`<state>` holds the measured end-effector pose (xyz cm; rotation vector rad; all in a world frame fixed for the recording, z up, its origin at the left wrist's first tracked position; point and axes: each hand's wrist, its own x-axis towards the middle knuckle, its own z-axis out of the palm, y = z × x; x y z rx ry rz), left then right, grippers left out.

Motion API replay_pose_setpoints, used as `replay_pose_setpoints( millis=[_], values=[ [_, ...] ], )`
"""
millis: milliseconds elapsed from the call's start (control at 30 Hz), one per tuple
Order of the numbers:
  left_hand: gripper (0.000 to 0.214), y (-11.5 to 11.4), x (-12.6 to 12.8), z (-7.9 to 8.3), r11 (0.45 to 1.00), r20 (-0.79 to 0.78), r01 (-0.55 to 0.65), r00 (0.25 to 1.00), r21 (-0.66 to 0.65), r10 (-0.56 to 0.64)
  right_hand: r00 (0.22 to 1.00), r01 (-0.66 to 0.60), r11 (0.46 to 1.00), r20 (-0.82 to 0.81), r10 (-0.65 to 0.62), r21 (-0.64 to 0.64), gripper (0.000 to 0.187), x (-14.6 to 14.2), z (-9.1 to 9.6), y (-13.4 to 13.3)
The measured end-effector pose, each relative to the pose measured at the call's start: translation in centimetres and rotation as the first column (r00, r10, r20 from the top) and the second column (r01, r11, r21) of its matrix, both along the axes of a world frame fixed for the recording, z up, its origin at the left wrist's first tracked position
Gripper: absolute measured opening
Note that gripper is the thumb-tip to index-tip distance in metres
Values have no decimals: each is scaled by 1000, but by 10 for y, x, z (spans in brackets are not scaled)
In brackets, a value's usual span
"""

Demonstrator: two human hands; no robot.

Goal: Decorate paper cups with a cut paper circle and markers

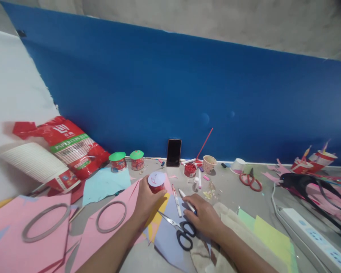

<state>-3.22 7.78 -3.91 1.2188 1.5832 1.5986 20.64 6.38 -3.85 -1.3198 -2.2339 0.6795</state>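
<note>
My left hand [150,197] is wrapped round a small red paper cup [157,188], which has a pale lilac paper disc [156,179] with red marks on top. In my right hand [203,214] is a white marker [187,201], its tip pointing up and left toward the cup. Another white marker [176,201] with red print lies between my hands on lilac paper [170,242]. Black-handled scissors [180,227] rest just below it, blades toward the left. Pink paper sheets [108,231] lie under my left forearm.
Two cups with green paper tops [137,160] stand behind on the left, near a stack of paper cups [36,163] and a red cup bag [74,146]. A phone [174,152] leans on the blue board. Red-handled scissors [250,181] and a power strip [315,237] lie right.
</note>
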Motion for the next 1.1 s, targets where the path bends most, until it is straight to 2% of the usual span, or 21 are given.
replay_pose_setpoints(
  millis=[100,267,467,733,900,1100],
  values=[
    [53,1,0,1,997,-49,-38,998,-74,34,1000,-2,1000,-15,2,1,37,0,-1,0],
    [60,-3,0,2,998,77,8,997,-60,-3,999,17,1000,-34,-16,16,36,1,-3,1],
    [57,-8,3,7,997,38,36,999,-61,-34,999,5,1000,-49,-4,14,35,2,-2,1],
    [69,-9,-2,4,976,127,206,972,-66,-196,996,25,999,-87,-23,25,36,3,-3,1],
    [68,-7,-4,3,958,191,284,943,-30,-274,998,30,999,-50,-29,19,39,3,-3,2],
    [73,-9,0,9,968,173,248,955,-30,-239,999,21,1000,-45,-21,9,39,3,-1,1]
  ],
)
